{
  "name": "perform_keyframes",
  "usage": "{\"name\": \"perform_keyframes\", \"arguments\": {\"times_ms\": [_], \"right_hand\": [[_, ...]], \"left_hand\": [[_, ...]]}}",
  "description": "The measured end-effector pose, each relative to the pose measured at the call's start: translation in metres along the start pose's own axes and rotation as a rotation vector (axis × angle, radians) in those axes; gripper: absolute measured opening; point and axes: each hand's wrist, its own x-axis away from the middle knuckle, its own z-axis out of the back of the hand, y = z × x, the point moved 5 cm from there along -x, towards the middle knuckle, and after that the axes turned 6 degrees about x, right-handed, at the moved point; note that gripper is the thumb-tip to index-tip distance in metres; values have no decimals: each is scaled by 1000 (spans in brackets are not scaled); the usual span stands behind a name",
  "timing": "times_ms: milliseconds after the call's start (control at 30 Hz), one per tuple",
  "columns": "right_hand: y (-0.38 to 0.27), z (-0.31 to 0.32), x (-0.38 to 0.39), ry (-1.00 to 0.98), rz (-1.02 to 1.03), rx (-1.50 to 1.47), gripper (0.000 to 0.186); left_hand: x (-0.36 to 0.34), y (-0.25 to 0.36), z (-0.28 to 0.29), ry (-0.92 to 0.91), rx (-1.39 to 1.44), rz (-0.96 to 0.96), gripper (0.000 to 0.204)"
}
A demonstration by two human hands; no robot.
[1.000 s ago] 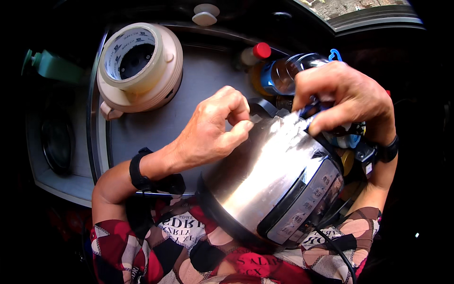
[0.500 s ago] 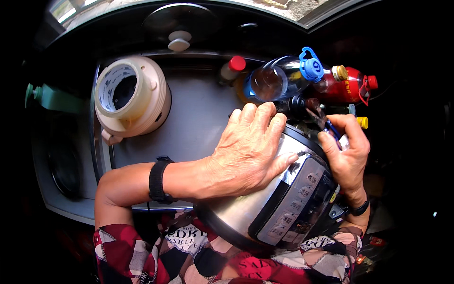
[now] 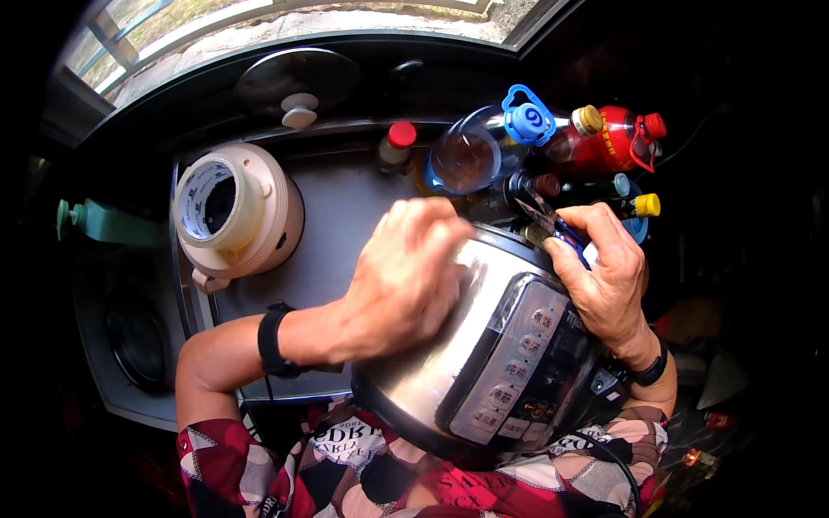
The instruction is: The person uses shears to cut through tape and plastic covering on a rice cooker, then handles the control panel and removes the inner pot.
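A silver electric pressure cooker [image 3: 449,345] lies tilted against my body, its dark button panel facing right. My left hand [image 3: 401,281] is over its silver side, the fingers curled and smeared by motion; whether it touches the metal I cannot tell. My right hand [image 3: 609,281] is closed around blue-handled scissors [image 3: 566,235] at the cooker's top right edge. Their parted blades point up and left toward the bottles.
A beige jug-like container [image 3: 281,216] with a wide tape roll [image 3: 194,194] on top stands left on the metal counter [image 3: 332,198]. Behind the cooker crowd several bottles, including a large clear one with a blue cap [image 3: 528,125] and a red one [image 3: 615,142]. A glass lid [image 3: 332,73] leans at the back.
My left hand has drawn back from the cooker's upper edge, left and down, its fingers curling. The scissors in my right hand show more plainly now. The whole view has shifted slightly.
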Motion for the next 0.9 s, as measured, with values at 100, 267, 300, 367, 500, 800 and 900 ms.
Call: {"name": "perform_keyframes", "arguments": {"times_ms": [100,267,300,367,500,800,900], "right_hand": [[2,0,4,-1,-67,-61,22],[6,-5,3,-25,-138,-128,19],[7,-7,2,-33,-137,-131,19],[10,-9,2,-45,-170,-159,18],[15,-11,4,-68,-234,-203,16],[8,-12,1,-104,-215,-177,18],[9,-13,2,-82,-221,-182,19]], "left_hand": [[7,30,9,-44,59,-209,35],[25,19,0,-97,100,-278,47],[28,20,3,-94,100,-270,47],[31,29,2,-213,-127,-356,49],[27,36,2,-384,-174,-397,53],[11,28,14,-598,-48,-353,59],[20,15,12,-548,48,-289,57]]}}
